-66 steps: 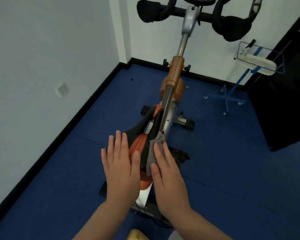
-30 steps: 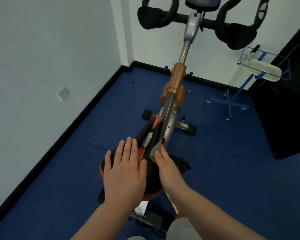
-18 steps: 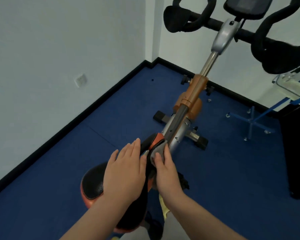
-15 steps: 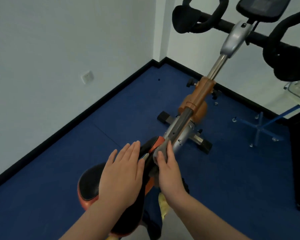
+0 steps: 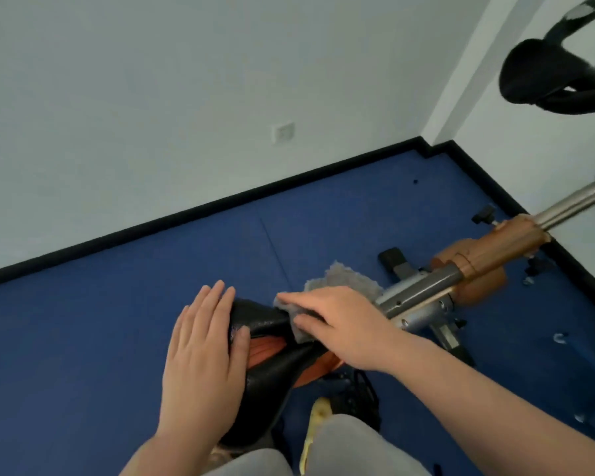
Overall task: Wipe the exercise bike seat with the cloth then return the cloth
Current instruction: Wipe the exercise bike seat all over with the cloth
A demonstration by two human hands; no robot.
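The black and orange bike seat (image 5: 272, 369) sits low in the middle of the head view. My left hand (image 5: 203, 355) lies flat on the seat's left side, fingers together, holding nothing. A grey fuzzy cloth (image 5: 344, 281) covers the seat's nose. My right hand (image 5: 340, 321) presses down on that cloth, fingers stretched toward the left. Part of the cloth sticks out beyond my fingers, toward the bike's frame.
The silver and orange bike frame (image 5: 461, 273) runs up to the right, with black handlebars (image 5: 547, 77) at the top right. Blue floor (image 5: 100, 338) spreads to the left, bounded by a white wall (image 5: 152, 97) with a black skirting. My grey trouser legs (image 5: 351, 448) show at the bottom.
The view has swung left and down, so the bike now lies toward the right. My right hand moved with the cloth from the seat post onto the seat's nose. My left hand stays on the seat.
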